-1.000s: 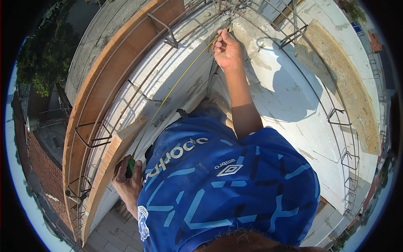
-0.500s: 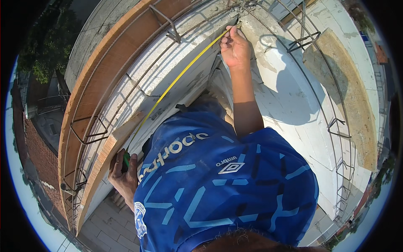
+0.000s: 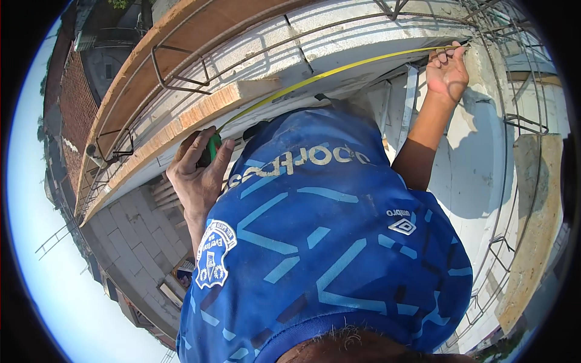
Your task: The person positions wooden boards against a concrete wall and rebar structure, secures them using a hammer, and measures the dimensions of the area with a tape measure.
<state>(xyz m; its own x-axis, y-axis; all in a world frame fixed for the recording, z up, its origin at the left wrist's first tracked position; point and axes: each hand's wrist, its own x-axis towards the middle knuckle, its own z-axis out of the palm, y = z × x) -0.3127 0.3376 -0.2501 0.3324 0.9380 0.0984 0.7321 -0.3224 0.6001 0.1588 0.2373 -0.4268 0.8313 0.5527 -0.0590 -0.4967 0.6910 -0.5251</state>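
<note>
My left hand grips a green-and-black tape measure at the left side of my blue-shirted torso, beside a light wooden board. A yellow blade runs from it along the inner face of a pale block wall toward the upper right. My right hand is raised palm up at the corner, its curled fingers pinching the blade's far end against the concrete. The very tip is too small to make out.
An orange wooden board and steel rebar cages line the wall tops. A stained board lies at the right. Block paving shows below at the left, with tiled roofs and trees beyond.
The view has swung round, so the tape and wall now lie flatter across it. Both hands appear farther right, the left also higher, each keeping its hold on the tape.
</note>
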